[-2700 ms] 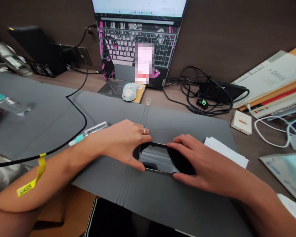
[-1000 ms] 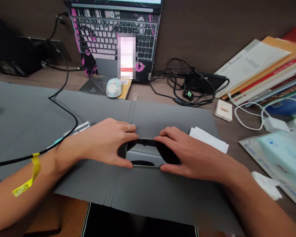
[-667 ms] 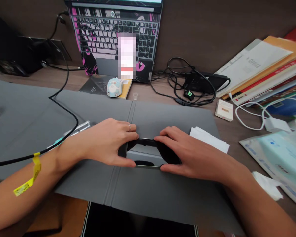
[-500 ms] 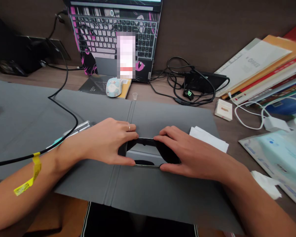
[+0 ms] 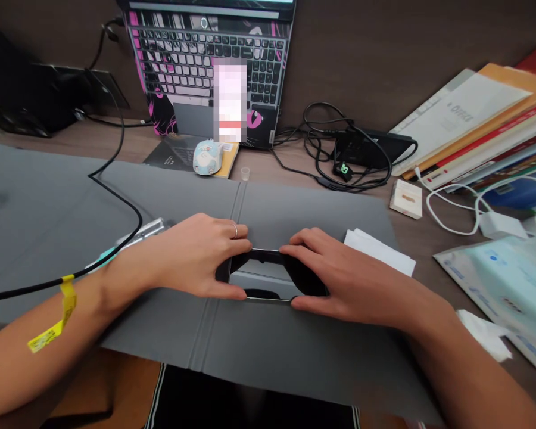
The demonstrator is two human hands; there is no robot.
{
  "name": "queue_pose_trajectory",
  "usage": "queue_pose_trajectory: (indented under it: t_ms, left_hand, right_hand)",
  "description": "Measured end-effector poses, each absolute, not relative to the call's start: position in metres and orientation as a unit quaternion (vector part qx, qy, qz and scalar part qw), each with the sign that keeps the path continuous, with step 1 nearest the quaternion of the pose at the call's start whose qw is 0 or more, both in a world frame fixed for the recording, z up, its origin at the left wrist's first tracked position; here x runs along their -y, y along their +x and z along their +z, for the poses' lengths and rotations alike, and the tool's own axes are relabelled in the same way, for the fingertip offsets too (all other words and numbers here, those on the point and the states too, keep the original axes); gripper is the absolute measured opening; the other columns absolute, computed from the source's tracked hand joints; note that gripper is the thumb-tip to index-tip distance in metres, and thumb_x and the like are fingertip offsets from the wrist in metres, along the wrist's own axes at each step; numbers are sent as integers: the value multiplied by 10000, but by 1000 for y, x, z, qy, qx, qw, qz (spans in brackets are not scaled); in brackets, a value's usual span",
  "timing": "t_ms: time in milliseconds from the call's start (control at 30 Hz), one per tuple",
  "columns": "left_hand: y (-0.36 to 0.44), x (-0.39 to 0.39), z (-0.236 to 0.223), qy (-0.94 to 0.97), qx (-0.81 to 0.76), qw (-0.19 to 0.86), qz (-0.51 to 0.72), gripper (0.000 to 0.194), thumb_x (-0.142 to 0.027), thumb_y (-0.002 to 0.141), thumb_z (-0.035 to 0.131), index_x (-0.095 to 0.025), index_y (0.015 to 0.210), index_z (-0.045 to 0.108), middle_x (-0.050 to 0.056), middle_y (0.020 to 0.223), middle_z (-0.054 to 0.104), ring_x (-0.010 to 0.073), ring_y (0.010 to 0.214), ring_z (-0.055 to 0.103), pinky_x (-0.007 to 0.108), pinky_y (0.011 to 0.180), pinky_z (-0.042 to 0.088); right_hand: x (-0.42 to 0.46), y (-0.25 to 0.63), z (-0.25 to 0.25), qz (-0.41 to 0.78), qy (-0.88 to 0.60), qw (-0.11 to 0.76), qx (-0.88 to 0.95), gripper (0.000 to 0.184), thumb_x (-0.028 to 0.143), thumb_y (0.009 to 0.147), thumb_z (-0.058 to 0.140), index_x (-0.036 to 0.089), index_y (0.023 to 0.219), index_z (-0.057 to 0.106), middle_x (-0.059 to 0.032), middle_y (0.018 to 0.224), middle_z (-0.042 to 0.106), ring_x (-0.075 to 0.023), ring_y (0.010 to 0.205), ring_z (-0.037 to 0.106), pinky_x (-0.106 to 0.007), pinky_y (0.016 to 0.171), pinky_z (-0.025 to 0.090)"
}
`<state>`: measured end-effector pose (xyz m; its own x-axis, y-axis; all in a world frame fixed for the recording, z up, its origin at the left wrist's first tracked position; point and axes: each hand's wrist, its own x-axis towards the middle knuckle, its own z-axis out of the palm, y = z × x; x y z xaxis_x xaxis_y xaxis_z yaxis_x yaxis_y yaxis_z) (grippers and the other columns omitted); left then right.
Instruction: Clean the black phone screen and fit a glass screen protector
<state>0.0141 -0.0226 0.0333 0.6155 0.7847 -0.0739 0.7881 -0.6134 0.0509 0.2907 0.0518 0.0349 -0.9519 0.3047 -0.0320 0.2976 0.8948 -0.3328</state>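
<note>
A smartphone [image 5: 264, 279] with a dark, glossy face lies lengthwise across the grey desk mat [image 5: 268, 345], its surface mirroring my hands. Its left end is in the grip of my left hand [image 5: 201, 256], fingers at the far edge and thumb at the near edge. My right hand [image 5: 330, 271] grips the other end the same way. Both palms hide the phone's ends, and I cannot tell whether it rests flat or is slightly raised. Beyond my right hand lies a folded white tissue [image 5: 379, 252]. Clear plastic packaging [image 5: 149, 229] sits behind my left forearm.
An open laptop [image 5: 196, 77] stands at the back, with a mouse [image 5: 206, 158] and small clear cap [image 5: 245, 173] before it. A black cable [image 5: 136, 217] crosses my left forearm. Coiled cords [image 5: 348, 149], leaning books [image 5: 482, 131], a small box [image 5: 406, 199] and a plastic packet [image 5: 509, 292] lie right.
</note>
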Motion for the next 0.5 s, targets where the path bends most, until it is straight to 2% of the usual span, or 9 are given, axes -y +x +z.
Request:
queue_pose_trajectory:
  t_ms: [300, 400, 500]
  left_hand:
    - [15, 23, 32, 898, -438, 39, -27, 567, -700, 892, 535, -216, 1149, 681, 50, 1052, 687, 229, 881, 687, 356, 667, 473]
    - [15, 23, 32, 895, -443, 38, -29, 548, -688, 889, 548, -222, 1145, 683, 53, 1056, 688, 232, 891, 688, 348, 656, 472]
    - [14, 24, 33, 895, -444, 37, -25, 547, -682, 887, 554, -220, 1150, 685, 58, 1046, 689, 236, 890, 688, 347, 657, 473]
  right_hand:
    - [-51, 289, 36, 167, -160, 3, 973, 567, 462, 887, 708, 162, 1346, 566, -153, 1257, 582, -295, 1066, 599, -455, 875, 537]
    - [-52, 289, 37, 188, -166, 6, 968, 731, 673, 861, 650, 152, 1366, 560, -161, 1243, 586, -306, 1066, 602, -460, 877, 531]
    - [-57, 291, 38, 221, -195, 52, 954, 844, 828, 882, 410, 156, 1370, 561, -168, 1206, 601, -322, 1074, 595, -472, 887, 512]
